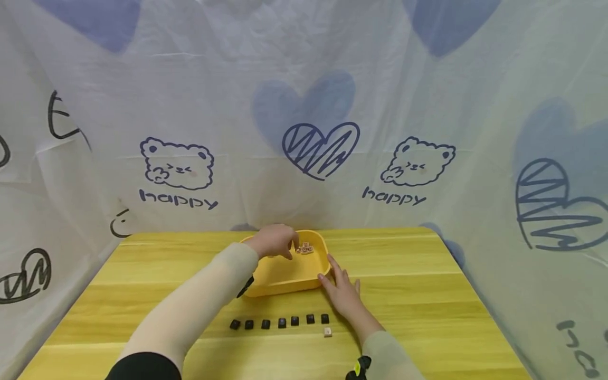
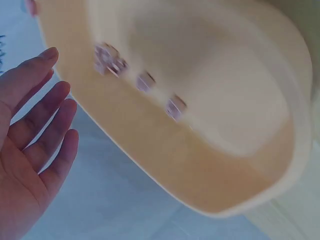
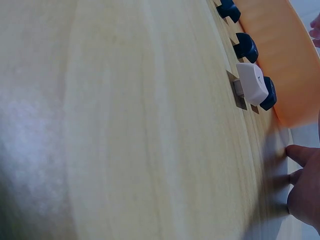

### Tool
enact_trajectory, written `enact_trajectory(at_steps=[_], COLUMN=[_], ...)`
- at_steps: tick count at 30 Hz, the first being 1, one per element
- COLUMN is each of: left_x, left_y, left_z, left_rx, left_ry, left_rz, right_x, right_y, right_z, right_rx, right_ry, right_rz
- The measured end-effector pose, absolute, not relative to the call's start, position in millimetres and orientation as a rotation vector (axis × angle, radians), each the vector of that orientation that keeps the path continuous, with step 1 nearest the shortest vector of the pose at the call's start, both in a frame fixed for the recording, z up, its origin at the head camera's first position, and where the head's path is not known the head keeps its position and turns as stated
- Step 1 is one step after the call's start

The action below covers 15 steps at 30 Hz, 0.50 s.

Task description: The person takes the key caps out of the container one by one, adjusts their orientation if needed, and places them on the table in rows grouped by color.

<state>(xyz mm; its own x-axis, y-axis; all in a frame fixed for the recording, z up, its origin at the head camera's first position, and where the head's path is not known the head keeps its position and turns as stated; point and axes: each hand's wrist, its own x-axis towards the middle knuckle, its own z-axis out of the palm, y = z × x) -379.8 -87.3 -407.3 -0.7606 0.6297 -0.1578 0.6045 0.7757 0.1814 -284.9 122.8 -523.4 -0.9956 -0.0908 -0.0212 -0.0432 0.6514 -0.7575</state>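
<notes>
- the left hand reaches over the near-left rim of the yellow tray, fingers pointing down into it beside a small cluster of pale keycaps at the tray's far right corner
- in the left wrist view the fingers are straight and slightly apart, holding nothing; the keycaps lie blurred on the tray floor
- whether a fingertip touches a keycap cannot be told
- the right hand lies flat on the wooden table, fingers spread and straight, fingertips against the tray's near-right corner
- the tray sits at the far middle of the table, close to the printed cloth backdrop
- a row of seven dark keycaps lies on the table in front of the tray, between the two forearms
- one white keycap lies just beside the right end of that row, on the near side; in the right wrist view the white keycap is just next to a dark one
</notes>
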Motion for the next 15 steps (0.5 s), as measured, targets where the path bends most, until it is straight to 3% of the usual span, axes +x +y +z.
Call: enact_trajectory(at_steps=[15], left_x=[-410], left_y=[-98], left_z=[-436], left_rx=[0.934], left_ry=[2.706], left_rz=[0.104], right_x=[-285], right_y=[123], right_z=[-525], right_rx=[-0.117], right_ry=[2.81], right_rz=[-1.294])
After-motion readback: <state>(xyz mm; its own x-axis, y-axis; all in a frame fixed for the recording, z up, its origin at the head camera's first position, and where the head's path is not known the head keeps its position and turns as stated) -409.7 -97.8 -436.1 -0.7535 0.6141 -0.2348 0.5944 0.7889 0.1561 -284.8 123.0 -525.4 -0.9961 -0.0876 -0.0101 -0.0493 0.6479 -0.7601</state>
